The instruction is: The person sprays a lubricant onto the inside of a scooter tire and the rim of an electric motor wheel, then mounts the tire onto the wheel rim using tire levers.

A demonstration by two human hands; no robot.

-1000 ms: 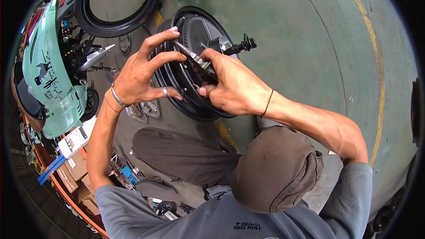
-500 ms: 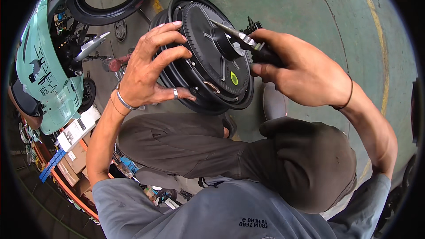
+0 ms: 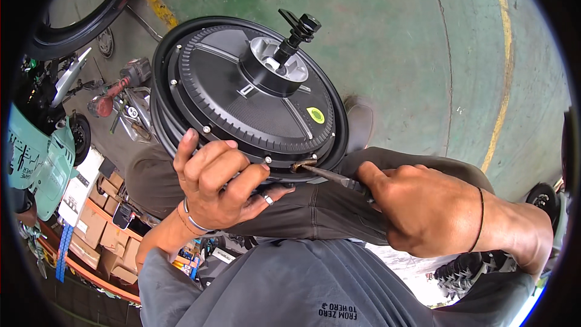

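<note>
A black hub motor wheel (image 3: pixel 212 94) with a ribbed round cover rests tilted against my legs, no tyre on its rim. Its axle (image 3: pixel 285 48) sticks up from a silver centre, carrying a nut and flat washers. At the near left of the rim, my left hand (image 3: pixel 218 172) is closed round the edge, thumb underneath. My right hand (image 3: pixel 430 206) grips long-nose pliers (image 3: pixel 333 176), whose handles are mostly hidden in the fist. The plier tips touch a small brownish piece (image 3: pixel 304 163) at the near edge of the rim.
A loose black tyre (image 3: pixel 78 39) lies at the upper left. Near it are a red cordless tool (image 3: pixel 118 88) and a mint-green scooter body (image 3: pixel 36 151). Cardboard boxes (image 3: pixel 112 239) fill an orange-edged shelf at the lower left. Yellow lines (image 3: pixel 505 54) cross the green floor.
The wheel has tipped and come closer to my body. My right hand has moved down from beside the axle, bringing the plier tips to the rim's brownish piece. My left hand has moved lower.
</note>
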